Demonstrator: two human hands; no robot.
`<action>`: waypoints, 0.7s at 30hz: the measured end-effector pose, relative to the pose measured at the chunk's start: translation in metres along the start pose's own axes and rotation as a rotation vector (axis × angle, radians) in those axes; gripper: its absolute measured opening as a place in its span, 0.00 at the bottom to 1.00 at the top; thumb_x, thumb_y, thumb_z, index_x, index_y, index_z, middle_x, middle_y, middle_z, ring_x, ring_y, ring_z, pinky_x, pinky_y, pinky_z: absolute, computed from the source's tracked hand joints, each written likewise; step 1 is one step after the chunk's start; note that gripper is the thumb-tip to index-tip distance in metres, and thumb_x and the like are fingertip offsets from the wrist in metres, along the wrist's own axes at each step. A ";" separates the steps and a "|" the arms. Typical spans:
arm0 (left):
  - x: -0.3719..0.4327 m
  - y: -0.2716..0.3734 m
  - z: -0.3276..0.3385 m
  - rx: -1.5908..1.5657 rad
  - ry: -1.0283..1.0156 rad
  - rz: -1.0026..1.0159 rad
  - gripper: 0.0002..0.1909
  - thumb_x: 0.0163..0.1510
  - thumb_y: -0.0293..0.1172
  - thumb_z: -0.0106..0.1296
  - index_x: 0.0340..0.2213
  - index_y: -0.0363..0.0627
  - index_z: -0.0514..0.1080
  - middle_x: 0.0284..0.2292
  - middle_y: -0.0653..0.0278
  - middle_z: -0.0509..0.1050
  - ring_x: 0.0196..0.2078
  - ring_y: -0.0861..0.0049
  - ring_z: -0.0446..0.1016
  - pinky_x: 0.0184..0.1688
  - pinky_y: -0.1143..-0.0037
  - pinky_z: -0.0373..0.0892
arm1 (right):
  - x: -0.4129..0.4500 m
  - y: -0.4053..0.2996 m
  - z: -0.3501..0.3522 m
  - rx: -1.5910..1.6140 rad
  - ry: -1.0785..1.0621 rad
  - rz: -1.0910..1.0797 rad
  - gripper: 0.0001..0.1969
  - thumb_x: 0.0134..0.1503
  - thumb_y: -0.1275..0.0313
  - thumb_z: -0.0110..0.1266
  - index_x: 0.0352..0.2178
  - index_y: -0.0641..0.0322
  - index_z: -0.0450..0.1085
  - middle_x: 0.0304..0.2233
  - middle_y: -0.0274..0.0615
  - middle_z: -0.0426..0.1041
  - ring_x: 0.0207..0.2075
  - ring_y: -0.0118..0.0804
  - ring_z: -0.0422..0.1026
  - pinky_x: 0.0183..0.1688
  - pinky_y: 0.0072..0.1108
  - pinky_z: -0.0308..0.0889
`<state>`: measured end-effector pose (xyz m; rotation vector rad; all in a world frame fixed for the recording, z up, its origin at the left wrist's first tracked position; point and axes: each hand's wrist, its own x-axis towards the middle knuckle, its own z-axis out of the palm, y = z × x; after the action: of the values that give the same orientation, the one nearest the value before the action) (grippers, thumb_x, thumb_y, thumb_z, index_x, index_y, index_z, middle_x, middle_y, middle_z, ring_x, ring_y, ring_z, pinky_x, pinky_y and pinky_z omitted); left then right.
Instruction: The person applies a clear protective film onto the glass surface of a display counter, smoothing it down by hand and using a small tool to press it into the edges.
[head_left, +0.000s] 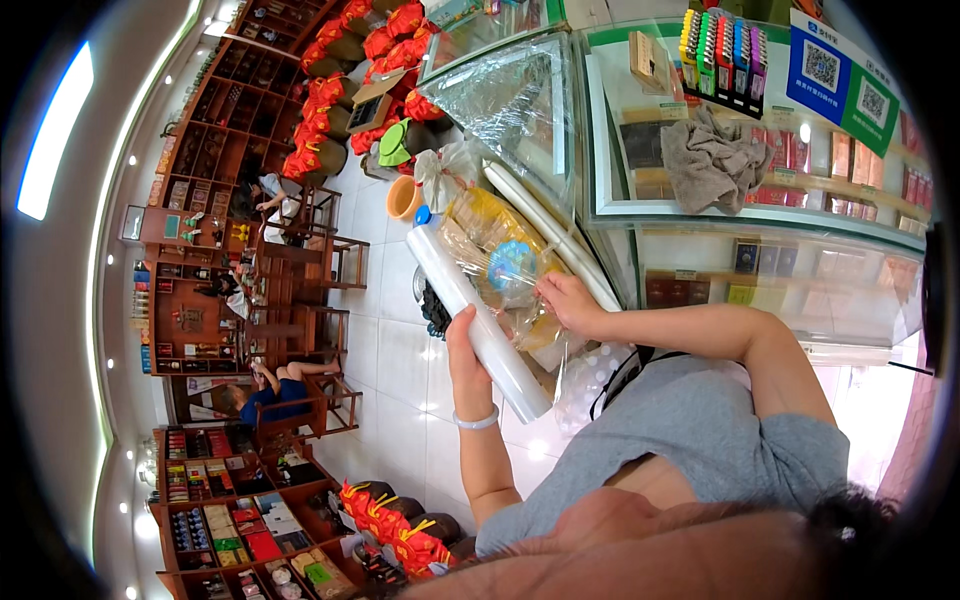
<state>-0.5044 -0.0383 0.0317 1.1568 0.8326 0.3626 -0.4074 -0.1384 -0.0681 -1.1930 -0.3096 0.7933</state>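
Observation:
My left hand (466, 352), with a pale bangle at the wrist, grips a roll of clear plastic film (480, 322) from its left side. The roll lies slantwise in front of a bundle in clear and yellow plastic (480, 217), which bears a round blue label (512, 262). My right hand (568, 301) is closed on crumpled clear film (541, 300) at the bundle's right side. Behind the roll's upper end shows a blue cap (424, 216). A long, pale wrapped roll (551, 232) leans between the bundle and the glass counter. The bundle's lower part is partly hidden.
A glass display counter (637, 214) stands at the right, with a grey cloth (712, 161) and a rack of lighters (724, 64) on it. An orange bucket (403, 197) and red-covered jars (322, 112) stand beyond. Several people sit at wooden tables at the left.

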 end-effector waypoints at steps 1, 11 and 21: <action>0.003 -0.002 -0.004 -0.089 0.016 -0.027 0.18 0.45 0.42 0.43 0.30 0.37 0.62 0.21 0.58 0.66 0.15 0.72 0.65 0.15 0.78 0.63 | 0.004 0.001 -0.003 -0.004 0.001 -0.005 0.13 0.55 0.65 0.39 0.24 0.63 0.65 0.16 0.34 0.64 0.16 0.26 0.62 0.19 0.19 0.57; 0.025 0.022 0.011 -0.257 -0.121 0.038 0.20 0.48 0.40 0.41 0.37 0.36 0.61 0.25 0.57 0.68 0.27 0.70 0.69 0.30 0.73 0.68 | 0.065 -0.071 -0.029 -0.349 -0.047 -0.239 0.13 0.49 0.68 0.41 0.21 0.68 0.68 0.13 0.40 0.65 0.14 0.30 0.63 0.19 0.22 0.59; 0.122 0.056 0.053 -0.247 -0.195 0.087 0.22 0.45 0.39 0.50 0.39 0.40 0.59 0.31 0.58 0.67 0.29 0.69 0.70 0.34 0.72 0.68 | 0.143 -0.173 -0.074 -0.439 -0.073 -0.170 0.11 0.52 0.68 0.39 0.24 0.63 0.65 0.08 0.30 0.54 0.06 0.21 0.50 0.08 0.17 0.45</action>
<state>-0.3759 0.0275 0.0431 0.9819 0.5510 0.4053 -0.1961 -0.1166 0.0355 -1.5256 -0.6614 0.6375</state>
